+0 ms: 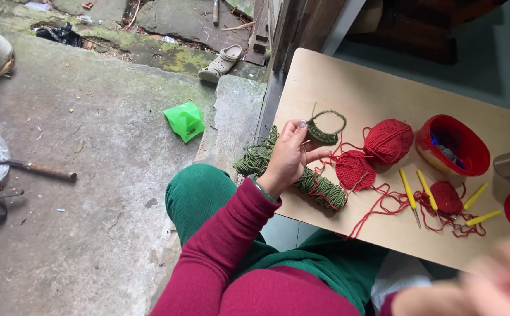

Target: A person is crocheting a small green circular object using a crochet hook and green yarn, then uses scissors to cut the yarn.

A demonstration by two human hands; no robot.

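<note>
Hands first: left hand (287, 155), arm in a maroon sleeve, is raised over the near-left part of the counter (331, 76), thumb and fingers pinching a small green crochet piece (324, 133) whose loose loop arches up and to the right of the fingertips. Right hand (489, 284) sits at the lower right edge of view, blurred; whether it is spread or closed cannot be told, and it appears to hold nothing. Left to right on the counter: green yarn skein (293, 175), long axis running from upper left to lower right, directly under the left hand; red crochet disc (355, 170) just right of that hand; red yarn ball (388, 140) above and right of the disc, joined to it by loose red strands; yellow-handled hooks (408, 190) lying near upright; smaller red piece (446, 197) among more hooks; red bowl (454, 145) at the far side. Key relation: the green piece lies in the left hand, well apart from the right, and the hooks lie between the two hands, nearer the right. Off the counter, at left, a green plastic object (185, 120) rests on the concrete floor (91, 175)
</note>
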